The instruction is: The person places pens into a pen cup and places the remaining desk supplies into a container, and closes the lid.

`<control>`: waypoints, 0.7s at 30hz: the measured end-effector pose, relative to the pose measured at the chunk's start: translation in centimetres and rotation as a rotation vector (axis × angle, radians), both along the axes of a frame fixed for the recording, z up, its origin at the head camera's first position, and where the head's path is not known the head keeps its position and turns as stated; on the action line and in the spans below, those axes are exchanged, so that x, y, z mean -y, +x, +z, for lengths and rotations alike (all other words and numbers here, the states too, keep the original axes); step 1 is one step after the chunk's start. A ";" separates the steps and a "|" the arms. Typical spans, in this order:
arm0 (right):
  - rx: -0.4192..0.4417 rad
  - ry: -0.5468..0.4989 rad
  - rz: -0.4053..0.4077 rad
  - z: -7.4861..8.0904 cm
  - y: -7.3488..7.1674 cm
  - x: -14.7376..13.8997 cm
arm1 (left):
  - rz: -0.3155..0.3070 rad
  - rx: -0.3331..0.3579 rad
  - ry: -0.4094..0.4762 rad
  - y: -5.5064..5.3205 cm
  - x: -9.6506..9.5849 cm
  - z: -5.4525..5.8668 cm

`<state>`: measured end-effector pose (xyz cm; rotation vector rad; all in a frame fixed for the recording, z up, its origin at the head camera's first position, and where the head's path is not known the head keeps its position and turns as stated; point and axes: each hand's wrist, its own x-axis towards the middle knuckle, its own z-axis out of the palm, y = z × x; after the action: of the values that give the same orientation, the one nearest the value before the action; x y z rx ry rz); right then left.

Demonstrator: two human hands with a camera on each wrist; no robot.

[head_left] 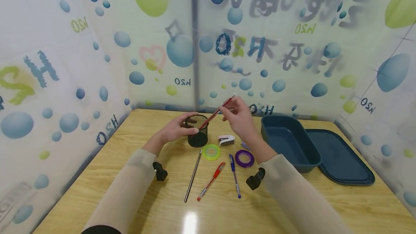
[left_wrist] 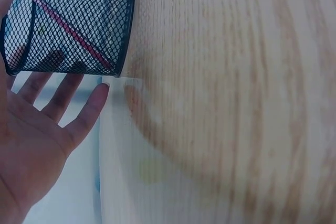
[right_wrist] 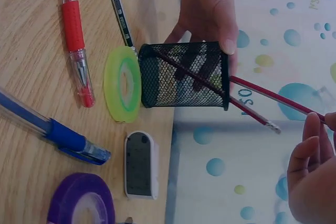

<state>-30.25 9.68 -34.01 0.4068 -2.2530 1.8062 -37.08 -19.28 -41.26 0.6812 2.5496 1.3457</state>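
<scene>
My left hand (head_left: 177, 128) grips a black mesh pen cup (head_left: 197, 139), thumb at the rim and fingers along its far side. The cup stands upright on the table. My right hand (head_left: 239, 116) pinches a dark red pencil (right_wrist: 278, 97) near its upper end, held aslant with its lower end at the cup's mouth. Another red pencil (right_wrist: 252, 115) leans inside the cup, its eraser end sticking out over the rim. Near the cup lie a white stapler (head_left: 226, 140) and a yellow-green tape roll (head_left: 211, 152).
Closer to me lie a dark pencil (head_left: 193, 176), a red pen (head_left: 211, 181), a blue pen (head_left: 235, 176) and a purple tape roll (head_left: 245, 158). A dark blue bin (head_left: 289, 143) stands at right, beside its flat lid (head_left: 344, 158). Printed curtains rise behind the table.
</scene>
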 end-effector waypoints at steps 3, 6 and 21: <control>0.047 0.006 -0.013 -0.7 -0.6 0.2 | -0.008 -0.003 0.008 0.0 0.0 0.1; 0.089 0.018 -0.021 -1.1 -0.8 0.4 | -0.011 0.001 0.011 0.0 0.0 0.1; 0.164 0.097 0.011 -1.6 0.2 -2.0 | 0.001 0.005 -0.015 0.1 0.0 0.3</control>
<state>-30.02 11.67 -35.64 0.2981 -2.4606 1.8004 -36.95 -19.25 -41.01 0.6726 2.5534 1.3263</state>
